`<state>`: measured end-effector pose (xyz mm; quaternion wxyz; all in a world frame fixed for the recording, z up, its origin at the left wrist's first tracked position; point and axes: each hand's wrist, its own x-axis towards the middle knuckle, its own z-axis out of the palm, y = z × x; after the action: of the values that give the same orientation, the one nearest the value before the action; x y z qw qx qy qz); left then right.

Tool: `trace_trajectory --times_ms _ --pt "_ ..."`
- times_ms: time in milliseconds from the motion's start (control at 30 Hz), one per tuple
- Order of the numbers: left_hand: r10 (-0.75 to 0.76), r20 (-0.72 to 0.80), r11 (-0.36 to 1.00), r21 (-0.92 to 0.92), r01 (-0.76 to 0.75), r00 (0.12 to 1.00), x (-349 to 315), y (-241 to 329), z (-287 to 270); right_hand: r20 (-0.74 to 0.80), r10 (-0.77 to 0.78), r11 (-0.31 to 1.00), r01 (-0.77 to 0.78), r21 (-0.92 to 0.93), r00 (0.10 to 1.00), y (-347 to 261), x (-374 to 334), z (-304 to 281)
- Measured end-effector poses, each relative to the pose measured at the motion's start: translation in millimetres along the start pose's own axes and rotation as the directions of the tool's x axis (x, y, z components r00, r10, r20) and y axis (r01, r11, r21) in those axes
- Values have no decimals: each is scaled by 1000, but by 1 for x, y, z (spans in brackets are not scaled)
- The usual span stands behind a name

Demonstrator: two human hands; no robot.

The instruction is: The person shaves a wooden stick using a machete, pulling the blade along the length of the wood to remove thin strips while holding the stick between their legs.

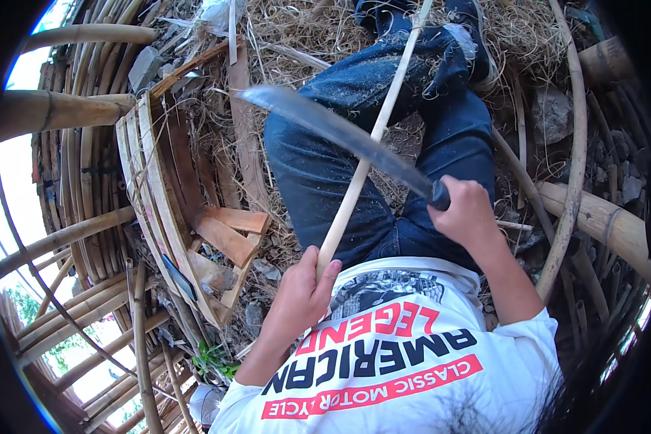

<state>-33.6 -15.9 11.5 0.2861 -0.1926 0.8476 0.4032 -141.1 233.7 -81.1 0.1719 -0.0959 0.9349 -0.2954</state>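
Observation:
My left hand (304,289) is closed around the near end of a long pale bamboo strip (359,177). The strip runs away from me between my legs, over the jeans, to the top edge of the view. In my right hand (466,210) is the dark handle of a machete (340,134). Its long grey blade points to the far left and crosses over the strip near the middle; whether blade and strip touch, I cannot tell. My legs in blue jeans (304,170) are stretched out under both.
Curly shavings (528,36) cover the ground around my feet. On the left stand a wooden frame of slats (148,170) and a bamboo pole fence (94,188). Thick bamboo poles (600,220) and stones (553,116) lie to the right. A dark, flat, phone-like object (179,278) rests against the slats.

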Motion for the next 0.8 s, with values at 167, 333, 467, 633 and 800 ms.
trace_trajectory --times_ms 167,333,467,633,800 --pt "112 -41 988 109 -107 993 -1 -3 3 55 -161 987 159 33 985 -14 -11 15" --pt "51 -35 996 82 -48 998 -5 -2 -1 44 -150 989 150 3 988 -11 1 12" --pt "-30 5 999 29 30 1000 -14 1 -1 -44 -29 999 28 -34 999 9 25 3" --pt "-69 17 997 40 68 998 -17 2 -2 -40 -59 994 55 -93 997 16 39 -7" --pt "-95 17 994 60 94 995 -29 -4 -1 -101 66 995 -73 -73 993 33 57 -11"
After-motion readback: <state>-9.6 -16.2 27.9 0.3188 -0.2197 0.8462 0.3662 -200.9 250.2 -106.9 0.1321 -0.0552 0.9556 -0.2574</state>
